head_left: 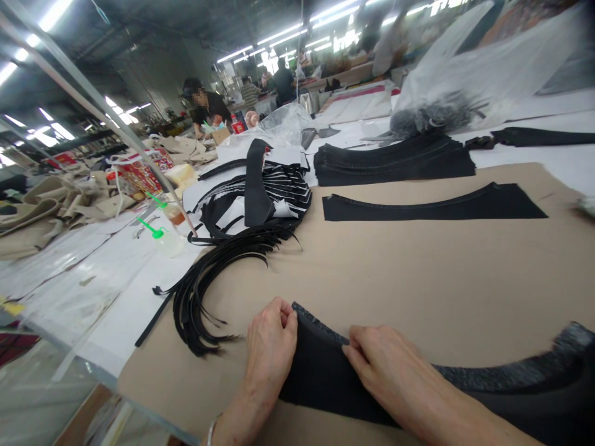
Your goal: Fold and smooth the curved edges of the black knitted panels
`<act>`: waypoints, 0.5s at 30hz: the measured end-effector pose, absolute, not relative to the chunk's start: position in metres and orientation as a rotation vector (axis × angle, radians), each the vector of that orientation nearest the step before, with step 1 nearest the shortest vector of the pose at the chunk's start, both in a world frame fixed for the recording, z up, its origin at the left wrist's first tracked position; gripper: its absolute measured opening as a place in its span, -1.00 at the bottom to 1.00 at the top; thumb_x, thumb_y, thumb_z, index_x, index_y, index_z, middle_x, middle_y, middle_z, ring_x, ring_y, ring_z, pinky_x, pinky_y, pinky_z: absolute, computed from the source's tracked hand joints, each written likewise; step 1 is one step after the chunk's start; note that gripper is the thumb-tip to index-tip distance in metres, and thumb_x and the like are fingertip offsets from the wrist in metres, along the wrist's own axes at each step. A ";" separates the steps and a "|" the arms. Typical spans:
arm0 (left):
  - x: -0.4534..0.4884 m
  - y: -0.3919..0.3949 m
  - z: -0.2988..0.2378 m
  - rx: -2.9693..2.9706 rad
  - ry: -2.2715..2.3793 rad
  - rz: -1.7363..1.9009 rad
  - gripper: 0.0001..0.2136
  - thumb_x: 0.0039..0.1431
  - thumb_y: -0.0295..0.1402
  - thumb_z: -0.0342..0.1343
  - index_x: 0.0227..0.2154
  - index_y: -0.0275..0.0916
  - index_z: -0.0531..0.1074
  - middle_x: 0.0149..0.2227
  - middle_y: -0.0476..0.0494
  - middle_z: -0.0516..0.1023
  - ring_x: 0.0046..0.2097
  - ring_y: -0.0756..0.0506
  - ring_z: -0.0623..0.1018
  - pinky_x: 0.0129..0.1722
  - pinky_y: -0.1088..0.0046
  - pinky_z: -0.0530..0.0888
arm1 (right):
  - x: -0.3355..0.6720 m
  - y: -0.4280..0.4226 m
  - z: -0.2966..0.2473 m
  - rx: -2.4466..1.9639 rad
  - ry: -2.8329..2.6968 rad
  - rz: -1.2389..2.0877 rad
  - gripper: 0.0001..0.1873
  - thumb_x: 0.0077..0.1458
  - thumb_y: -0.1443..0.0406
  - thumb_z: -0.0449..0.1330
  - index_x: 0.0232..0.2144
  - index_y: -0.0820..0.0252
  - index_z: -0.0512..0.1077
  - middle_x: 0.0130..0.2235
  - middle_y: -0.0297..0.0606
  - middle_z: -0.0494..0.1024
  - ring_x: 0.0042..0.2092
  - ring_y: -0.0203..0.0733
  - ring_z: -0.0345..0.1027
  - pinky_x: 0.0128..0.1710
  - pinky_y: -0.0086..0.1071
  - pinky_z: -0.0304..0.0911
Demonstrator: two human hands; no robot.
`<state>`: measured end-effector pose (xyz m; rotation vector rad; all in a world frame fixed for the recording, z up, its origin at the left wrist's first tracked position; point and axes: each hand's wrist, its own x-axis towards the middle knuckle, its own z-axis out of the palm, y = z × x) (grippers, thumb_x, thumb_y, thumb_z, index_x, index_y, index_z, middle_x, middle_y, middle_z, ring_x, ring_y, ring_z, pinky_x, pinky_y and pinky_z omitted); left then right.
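A curved black fabric panel (334,378) with a grey mottled edge lies across the tan cardboard sheet (223,291) at the bottom of the view. My left hand (271,347) pinches its upper edge near the panel's left end. Just to the right, my right hand (383,365) grips the same edge, its fingers folded over it. A loose heap of thin black fabric strips (199,303) lies to the left of my hands. Farther off on the cardboard rests a single flat black curved piece (432,207).
Beyond the cardboard are a stack of black curved pieces (395,162), a pile of black-and-white striped fabric (283,186), and grey fluff in clear plastic (432,114). Plastic bottles (165,238) stand left. A co-worker (209,108) works at the back.
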<state>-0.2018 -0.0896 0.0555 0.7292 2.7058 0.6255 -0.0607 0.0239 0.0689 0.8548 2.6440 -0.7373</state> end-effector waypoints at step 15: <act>-0.204 -0.090 0.053 0.747 2.698 0.664 -0.88 0.13 -0.47 0.05 -0.49 -0.17 0.38 -0.52 0.03 0.43 -0.43 -0.03 0.41 -0.41 0.47 0.15 | -0.065 0.021 0.069 0.865 2.638 -0.612 -0.76 0.20 0.30 0.04 -0.38 0.18 0.50 -0.40 -0.08 0.57 -0.30 0.08 0.50 -0.47 -0.33 -0.05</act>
